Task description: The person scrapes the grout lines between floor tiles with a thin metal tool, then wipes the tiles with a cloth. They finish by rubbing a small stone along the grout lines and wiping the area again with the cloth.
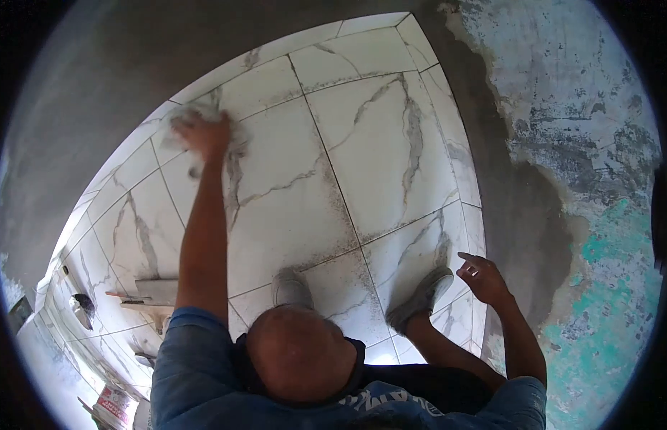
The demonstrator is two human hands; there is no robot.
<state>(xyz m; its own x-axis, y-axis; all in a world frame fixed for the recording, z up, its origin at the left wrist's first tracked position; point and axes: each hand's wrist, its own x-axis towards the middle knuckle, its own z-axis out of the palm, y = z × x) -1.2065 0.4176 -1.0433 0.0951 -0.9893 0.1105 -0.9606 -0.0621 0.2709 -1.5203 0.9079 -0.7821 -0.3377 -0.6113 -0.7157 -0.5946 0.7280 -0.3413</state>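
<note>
My left hand (204, 136) reaches far forward over the white marble-patterned tile floor (276, 150). Blurred by motion, it presses down on a pale greyish cloth (239, 137) whose edges show around the fingers. Out to the side, my right hand (484, 279) hangs in the air near the border tiles and the wall. Its index finger is stretched out and the other fingers are loosely bent, with whitish dust on them and nothing held. Grey grit (337, 208) lies along the dark joints between the tiles.
My grey shoes (421, 297) stand on the tiles. Trowel-like tools (154, 292) lie at the left, close to a hole (81, 309) in a tile. A red-and-white bag (113, 405) is at bottom left. Grey plaster and a peeling turquoise wall (606, 301) border the right.
</note>
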